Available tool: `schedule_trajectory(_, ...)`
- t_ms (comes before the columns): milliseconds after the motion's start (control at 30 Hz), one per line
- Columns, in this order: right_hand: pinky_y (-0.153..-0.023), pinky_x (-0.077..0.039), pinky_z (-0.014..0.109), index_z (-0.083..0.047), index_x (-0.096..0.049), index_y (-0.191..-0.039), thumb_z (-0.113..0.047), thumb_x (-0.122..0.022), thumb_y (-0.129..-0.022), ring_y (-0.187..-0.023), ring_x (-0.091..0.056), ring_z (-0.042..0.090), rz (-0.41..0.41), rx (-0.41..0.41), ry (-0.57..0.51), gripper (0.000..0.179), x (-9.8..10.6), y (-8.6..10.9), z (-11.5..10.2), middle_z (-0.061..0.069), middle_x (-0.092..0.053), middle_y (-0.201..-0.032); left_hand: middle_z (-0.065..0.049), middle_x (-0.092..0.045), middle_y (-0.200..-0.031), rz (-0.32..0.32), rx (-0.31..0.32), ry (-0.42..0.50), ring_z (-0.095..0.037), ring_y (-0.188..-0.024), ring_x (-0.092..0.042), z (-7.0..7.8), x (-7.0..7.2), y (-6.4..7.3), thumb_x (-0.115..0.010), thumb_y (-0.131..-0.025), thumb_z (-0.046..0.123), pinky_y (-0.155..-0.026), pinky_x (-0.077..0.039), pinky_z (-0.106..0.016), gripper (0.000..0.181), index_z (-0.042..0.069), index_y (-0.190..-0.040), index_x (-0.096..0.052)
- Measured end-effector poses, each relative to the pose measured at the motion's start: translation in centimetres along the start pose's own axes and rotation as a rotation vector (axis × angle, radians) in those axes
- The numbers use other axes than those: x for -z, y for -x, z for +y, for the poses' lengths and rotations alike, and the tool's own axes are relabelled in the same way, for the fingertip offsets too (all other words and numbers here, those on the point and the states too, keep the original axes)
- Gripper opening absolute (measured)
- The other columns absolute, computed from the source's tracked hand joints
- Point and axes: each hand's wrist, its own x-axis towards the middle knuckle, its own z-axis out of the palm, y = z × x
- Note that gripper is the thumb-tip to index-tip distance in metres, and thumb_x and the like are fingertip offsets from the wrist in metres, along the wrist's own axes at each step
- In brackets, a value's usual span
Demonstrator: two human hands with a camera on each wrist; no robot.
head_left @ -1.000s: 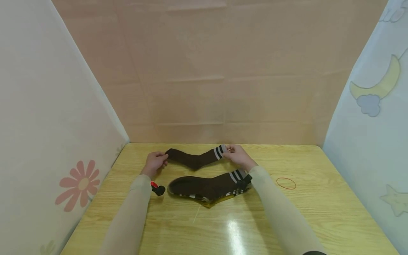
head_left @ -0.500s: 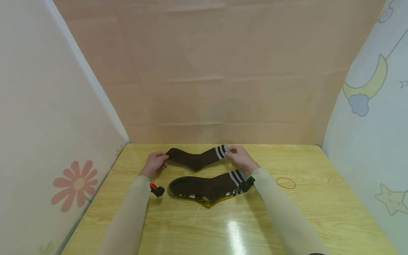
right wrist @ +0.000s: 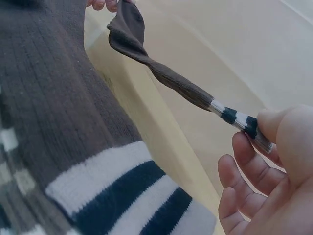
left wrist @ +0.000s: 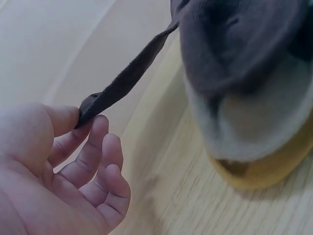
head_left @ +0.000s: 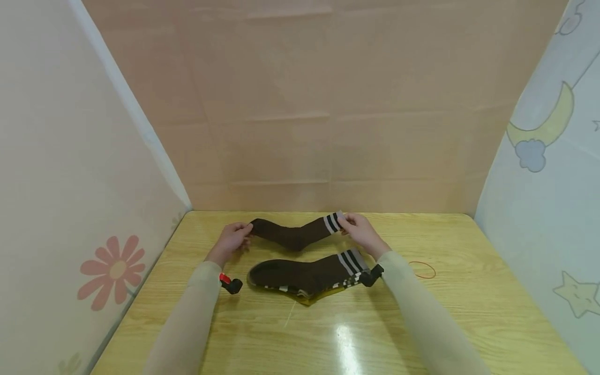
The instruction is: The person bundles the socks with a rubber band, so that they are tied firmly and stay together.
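While the left hand (head_left: 232,239) pinches the toe (left wrist: 90,105) of a brown sock (head_left: 294,238) between thumb and forefinger, the right hand (head_left: 363,234) pinches its striped cuff (head_left: 333,222), so each grip is closed on one end. The sock stretches between the hands over the far part of the surface (head_left: 281,344), dipping at the heel; both wrist views show it nearly edge-on. The other fingers of each hand curl loosely beneath it.

Nearer the person, a pile (head_left: 300,273) of socks lies on the surface, toes left and cuffs right: a brown one with a striped cuff on top, pale and black-and-white knit at its edges, mustard yellow at the bottom. To the right of the pile, just beside the right sleeve (head_left: 422,307), lies a thin red band (head_left: 435,270). A black device (head_left: 233,285) with a red part sits at the left wrist.
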Motion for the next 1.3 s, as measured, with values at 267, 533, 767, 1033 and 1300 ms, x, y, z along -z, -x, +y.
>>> schedule_trajectory(267, -0.085, -0.052, 0.051, -0.004, -0.066, -0.114, -0.043, -0.051, -0.112, -0.104, -0.064, 0.038, 0.035, 0.028, 0.036, 0.042, 0.8, 0.7, 0.2, 0.016, -0.066, -0.105, -0.021, -0.07, -0.119, -0.001, -0.017, 0.013, -0.033, -0.096, -0.07, 0.6, -0.2, 1.0, -0.059, -0.109, 0.035, -0.075, -0.054, -0.036, 0.037, 0.003, -0.126, -0.067)
schedule_trajectory(533, -0.069, -0.048, 0.033, 0.001, -0.064, -0.131, -0.032, -0.057, -0.111, -0.097, -0.064, 0.036, 0.073, 0.076, 0.068, 0.039, 1.6, 1.5, 0.0, 0.016, -0.07, -0.104, -0.005, -0.076, -0.102, 0.033, -0.05, 0.048, -0.034, -0.097, -0.074, 1.0, 0.0, 1.8, -0.066, -0.106, 0.034, -0.078, -0.057, -0.037, 0.032, 0.004, -0.114, -0.074)
schedule_trajectory(767, -0.066, -0.047, 0.031, 0.005, -0.058, -0.138, -0.023, -0.058, -0.11, -0.094, -0.065, 0.038, 0.075, 0.111, 0.049, 0.039, 2.2, 2.1, 0.4, 0.016, -0.072, -0.1, -0.001, -0.079, -0.097, 0.039, -0.069, 0.069, -0.026, -0.087, -0.073, 1.0, -0.1, 2.3, -0.071, -0.103, 0.029, -0.074, -0.057, -0.033, 0.03, 0.003, -0.118, -0.073)
schedule_trajectory(1033, -0.057, -0.041, 0.03, -0.003, -0.063, -0.117, -0.029, -0.059, -0.11, -0.083, -0.058, 0.039, 0.08, 0.123, 0.088, 0.027, 2.9, 3.1, 0.5, 0.02, -0.069, -0.092, -0.001, -0.078, -0.095, 0.006, -0.093, 0.077, -0.025, -0.085, -0.069, 1.0, -0.3, 3.3, -0.071, -0.103, 0.024, -0.073, -0.055, -0.033, 0.032, 0.0, -0.123, -0.069)
schedule_trajectory(1300, -0.063, -0.043, 0.031, -0.003, -0.064, -0.115, -0.033, -0.06, -0.109, -0.09, -0.056, 0.049, 0.092, 0.139, 0.12, 0.031, 3.6, 4.2, 0.3, 0.014, -0.066, -0.091, -0.001, -0.078, -0.092, -0.026, -0.099, 0.05, -0.018, -0.08, -0.065, 1.0, -0.2, 4.1, -0.07, -0.104, 0.023, -0.072, -0.054, -0.032, 0.03, -0.001, -0.122, -0.071)
